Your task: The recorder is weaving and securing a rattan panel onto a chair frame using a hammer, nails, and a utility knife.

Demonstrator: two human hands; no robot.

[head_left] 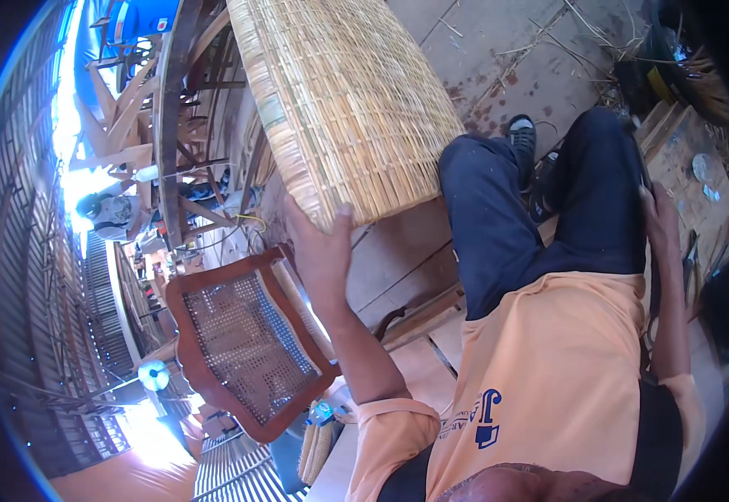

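My left hand (321, 247) grips the lower corner of a large woven straw panel (343, 92) that stretches up toward the top of the view. My thumb lies on the panel's face and the other fingers are behind its edge. My right hand (659, 219) rests flat on my right thigh, on dark blue trousers (540, 209), holding nothing. I sit in an orange shirt with my legs stretched out and dark shoes (521, 134) on the concrete floor.
A wooden chair seat frame with cane mesh (247, 343) lies at lower left. Stacked wooden chair frames (172, 125) stand at the upper left. Tools and scraps (699, 176) lie on a board at the right. A wooden plank (419, 318) runs beneath me.
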